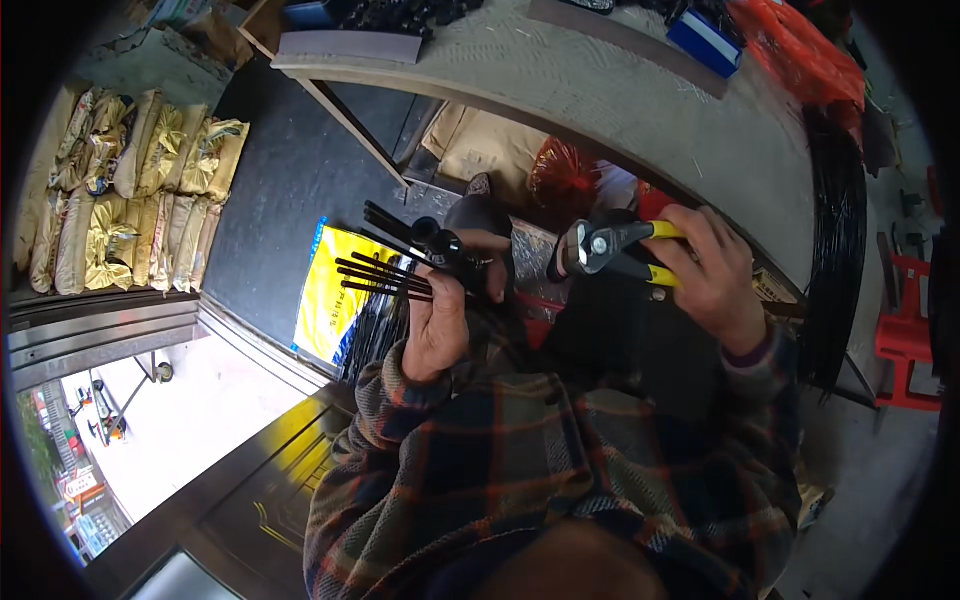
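My left hand [440, 325] is closed around a dark round piece [452, 252] and several thin black rods [385, 275]. The rods stick out to the left in two groups, and their inner ends are hidden by my fingers. In my right hand [715, 270] is a pair of end-cutting pincers [600, 245] with yellow and black handles. The metal head points left toward the black piece, with a gap between them. My right fingers wrap the handles, which stand apart. Both hands are above my dark-clad lap.
Beyond my hands stands a workbench [600, 90] with a blue box [705, 42] and a red plastic bag [800, 60]. Long black strands [835, 250] hang from its right end. A red stool [905, 330], a yellow sack [340, 290] and stacked sacks [130, 200] stand around.
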Available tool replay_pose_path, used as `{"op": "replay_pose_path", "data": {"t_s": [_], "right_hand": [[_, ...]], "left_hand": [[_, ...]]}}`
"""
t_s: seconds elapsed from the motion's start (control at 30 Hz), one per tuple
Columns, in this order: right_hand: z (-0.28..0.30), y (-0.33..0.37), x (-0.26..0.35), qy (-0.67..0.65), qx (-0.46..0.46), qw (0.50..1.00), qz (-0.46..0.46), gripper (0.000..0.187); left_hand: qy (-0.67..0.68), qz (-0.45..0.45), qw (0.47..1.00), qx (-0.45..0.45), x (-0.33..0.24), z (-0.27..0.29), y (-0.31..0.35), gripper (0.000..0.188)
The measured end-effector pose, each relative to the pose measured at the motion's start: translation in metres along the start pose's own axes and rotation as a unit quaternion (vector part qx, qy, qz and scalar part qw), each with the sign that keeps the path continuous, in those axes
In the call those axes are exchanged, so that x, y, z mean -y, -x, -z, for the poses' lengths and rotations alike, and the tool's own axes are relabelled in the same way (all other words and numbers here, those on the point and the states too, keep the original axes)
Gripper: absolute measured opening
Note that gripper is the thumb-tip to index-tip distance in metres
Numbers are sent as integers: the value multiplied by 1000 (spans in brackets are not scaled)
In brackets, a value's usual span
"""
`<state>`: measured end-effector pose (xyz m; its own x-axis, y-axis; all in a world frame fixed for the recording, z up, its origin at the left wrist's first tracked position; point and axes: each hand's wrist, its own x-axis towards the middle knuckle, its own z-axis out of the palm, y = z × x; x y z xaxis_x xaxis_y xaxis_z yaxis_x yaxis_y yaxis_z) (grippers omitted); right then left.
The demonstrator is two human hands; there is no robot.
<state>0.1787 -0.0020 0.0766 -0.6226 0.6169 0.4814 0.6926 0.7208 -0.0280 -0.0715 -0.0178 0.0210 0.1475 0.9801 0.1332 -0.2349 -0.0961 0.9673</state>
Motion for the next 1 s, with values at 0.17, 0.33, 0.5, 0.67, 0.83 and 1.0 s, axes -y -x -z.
{"op": "replay_pose_path", "data": {"t_s": [0.17, 0.33, 0.5, 0.67, 0.83, 1.0], "right_hand": [[-12, -4, 7, 8, 83, 996, 34, 17], [-8, -11, 0, 57, 76, 994, 46, 18], [-7, -16, -5, 112, 62, 991, 50, 19], [-8, -22, -2, 161, 48, 983, 76, 18], [-2, -25, 2, 148, 98, 981, 81, 21], [-3, -24, 6, -23, 241, 970, 33, 26]], "left_hand": [[-5, 34, 998, 57, 14, -5, 12, 51], [43, 7, 993, 106, 16, -2, 5, 46], [37, 18, 994, 103, 17, -4, 0, 50], [-10, 47, 999, 4, 10, -18, -2, 74], [-46, 17, 999, 8, 3, -17, -2, 72], [-106, -1, 994, 29, 11, -11, 2, 70]]}}
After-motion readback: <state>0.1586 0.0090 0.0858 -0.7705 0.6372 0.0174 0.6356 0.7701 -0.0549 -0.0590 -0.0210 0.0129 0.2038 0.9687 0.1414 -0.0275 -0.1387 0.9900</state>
